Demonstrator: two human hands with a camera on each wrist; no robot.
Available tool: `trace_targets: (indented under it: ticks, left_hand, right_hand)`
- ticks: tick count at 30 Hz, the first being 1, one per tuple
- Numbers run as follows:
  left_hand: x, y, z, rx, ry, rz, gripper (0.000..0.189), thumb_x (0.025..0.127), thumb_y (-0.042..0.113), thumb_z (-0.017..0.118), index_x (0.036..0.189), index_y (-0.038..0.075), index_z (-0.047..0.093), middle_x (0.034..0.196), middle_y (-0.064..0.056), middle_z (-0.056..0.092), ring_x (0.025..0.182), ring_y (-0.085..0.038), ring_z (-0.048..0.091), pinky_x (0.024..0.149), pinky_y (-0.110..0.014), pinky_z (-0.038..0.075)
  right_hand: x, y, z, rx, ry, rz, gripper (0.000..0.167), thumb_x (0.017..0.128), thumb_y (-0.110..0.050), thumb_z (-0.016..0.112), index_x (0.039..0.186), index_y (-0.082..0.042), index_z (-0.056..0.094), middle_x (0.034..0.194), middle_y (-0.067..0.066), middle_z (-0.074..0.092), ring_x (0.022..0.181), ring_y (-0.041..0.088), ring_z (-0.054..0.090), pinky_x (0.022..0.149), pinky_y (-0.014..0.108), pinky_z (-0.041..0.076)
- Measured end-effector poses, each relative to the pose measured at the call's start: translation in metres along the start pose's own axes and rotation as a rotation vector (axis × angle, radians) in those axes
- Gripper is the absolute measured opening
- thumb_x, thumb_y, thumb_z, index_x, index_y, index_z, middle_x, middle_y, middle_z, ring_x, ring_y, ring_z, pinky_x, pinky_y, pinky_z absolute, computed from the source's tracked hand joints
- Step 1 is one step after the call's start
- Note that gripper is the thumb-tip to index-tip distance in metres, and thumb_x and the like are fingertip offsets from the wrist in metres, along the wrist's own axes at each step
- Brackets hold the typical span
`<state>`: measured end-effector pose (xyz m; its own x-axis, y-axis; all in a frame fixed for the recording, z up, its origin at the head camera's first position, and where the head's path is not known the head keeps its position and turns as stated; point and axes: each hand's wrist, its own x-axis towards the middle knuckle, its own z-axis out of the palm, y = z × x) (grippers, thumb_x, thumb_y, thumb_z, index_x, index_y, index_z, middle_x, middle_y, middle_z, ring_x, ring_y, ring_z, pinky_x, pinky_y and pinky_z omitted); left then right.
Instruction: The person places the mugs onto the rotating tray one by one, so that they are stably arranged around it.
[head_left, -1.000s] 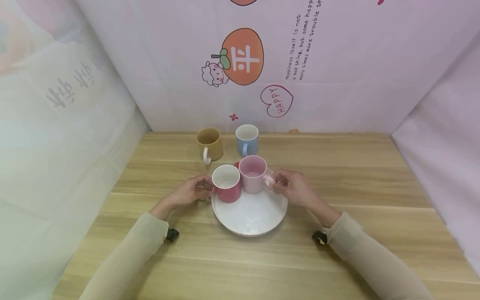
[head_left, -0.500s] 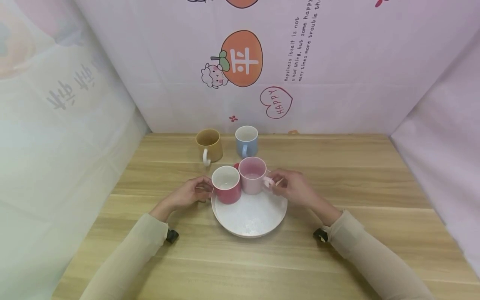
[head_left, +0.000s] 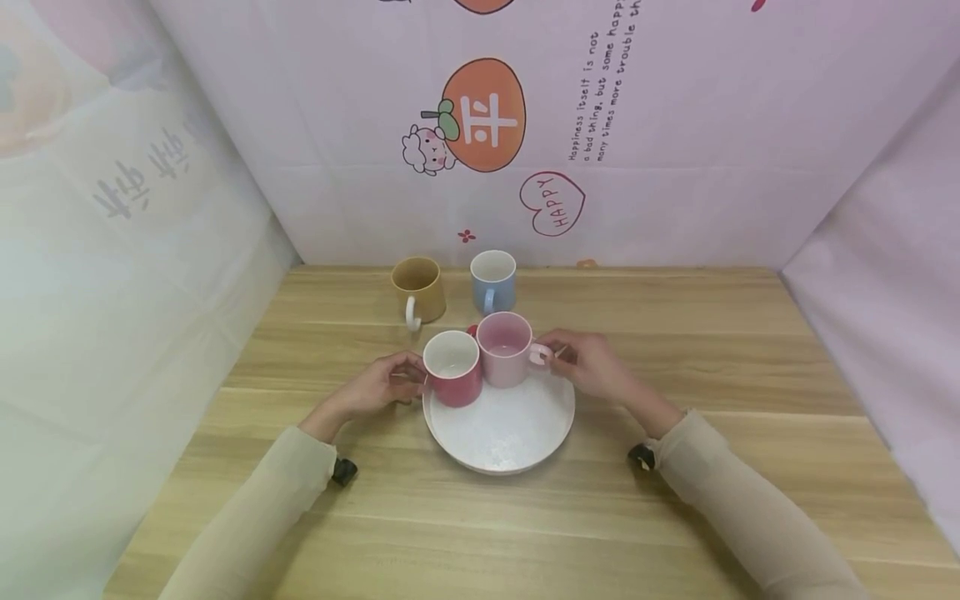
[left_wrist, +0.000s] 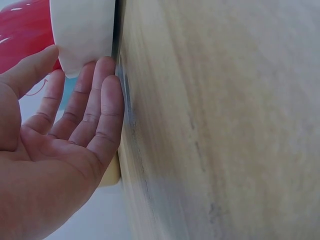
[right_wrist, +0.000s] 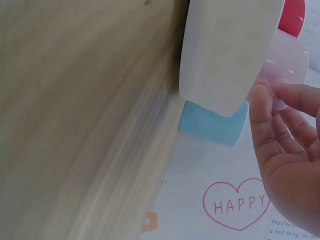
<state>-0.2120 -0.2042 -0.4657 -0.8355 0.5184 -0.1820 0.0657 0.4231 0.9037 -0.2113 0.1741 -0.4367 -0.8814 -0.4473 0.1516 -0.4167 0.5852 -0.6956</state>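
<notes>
A round white tray (head_left: 498, 437) on the table carries a red mug (head_left: 459, 388) with a white inside and a pink mug (head_left: 504, 367), upright side by side. My left hand (head_left: 390, 383) is at the tray's left side. In the left wrist view its fingers (left_wrist: 85, 100) lie fairly straight with the tips at the tray's outer wall (left_wrist: 85, 35), the thumb near the red mug. On the other side, my right hand (head_left: 585, 362) pinches the pink mug's handle (head_left: 540, 355) between thumb and fingers. The right wrist view shows those fingertips (right_wrist: 261, 102) meeting at the handle.
Behind the tray stand a mustard mug (head_left: 427, 304) with a white handle and a light blue mug (head_left: 501, 293), their handles toward me. Printed cloth (head_left: 660, 200) rises along the table's back edge, and cloth hangs at both sides. The wooden table (head_left: 525, 533) extends in front.
The right hand has shifted slightly at the pink mug's handle, which now points a little more toward the right. The left hand and the red mug stay where they were.
</notes>
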Motion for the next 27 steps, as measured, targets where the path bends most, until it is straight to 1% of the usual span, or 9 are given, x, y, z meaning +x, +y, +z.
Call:
trace_targets:
  ticks: [4,9,17,23,27]
  left_hand:
    - [0.001,-0.001,0.0,0.001,-0.001,-0.003,0.033,0.094,0.009,0.068,0.125,0.004,0.057,0.123,-0.019,0.064,0.109,-0.027,0.066,0.085,-0.039,0.06]
    - [0.002,-0.002,0.0,0.003,-0.004,0.003,0.034,0.094,0.009,0.067,0.126,0.004,0.056,0.125,-0.02,0.063,0.111,-0.028,0.065,0.085,-0.04,0.06]
    - [0.0,-0.003,-0.001,0.002,-0.01,0.003,0.034,0.095,0.01,0.067,0.126,0.004,0.056,0.125,-0.02,0.063,0.112,-0.029,0.064,0.086,-0.041,0.06]
    - [0.001,-0.005,-0.001,-0.005,-0.006,0.01,0.033,0.094,0.01,0.068,0.125,0.004,0.057,0.123,-0.019,0.064,0.111,-0.028,0.065,0.085,-0.04,0.06]
    - [0.002,-0.005,-0.001,-0.01,-0.005,0.013,0.034,0.094,0.01,0.068,0.125,0.004,0.057,0.123,-0.02,0.064,0.11,-0.027,0.066,0.084,-0.039,0.059]
  right_hand:
    - [0.001,0.002,-0.002,-0.013,-0.002,0.004,0.031,0.089,-0.006,0.068,0.119,-0.014,0.069,0.099,0.006,0.074,0.077,0.015,0.067,0.069,0.028,0.057]
    - [0.003,0.004,-0.004,-0.018,-0.009,0.004,0.032,0.091,-0.009,0.067,0.121,-0.018,0.068,0.102,0.004,0.074,0.08,0.016,0.067,0.073,0.031,0.057]
    - [0.008,0.005,-0.007,-0.054,-0.013,-0.016,0.028,0.093,-0.01,0.065,0.12,-0.018,0.069,0.104,0.007,0.075,0.078,0.017,0.068,0.072,0.032,0.057]
    - [0.012,0.005,-0.009,-0.079,0.008,-0.014,0.025,0.094,-0.01,0.064,0.118,-0.017,0.069,0.105,0.007,0.074,0.08,0.019,0.068,0.073,0.033,0.058]
    - [0.015,0.004,-0.01,-0.072,0.021,-0.025,0.024,0.094,-0.009,0.064,0.116,-0.016,0.07,0.105,0.008,0.075,0.079,0.019,0.069,0.073,0.034,0.058]
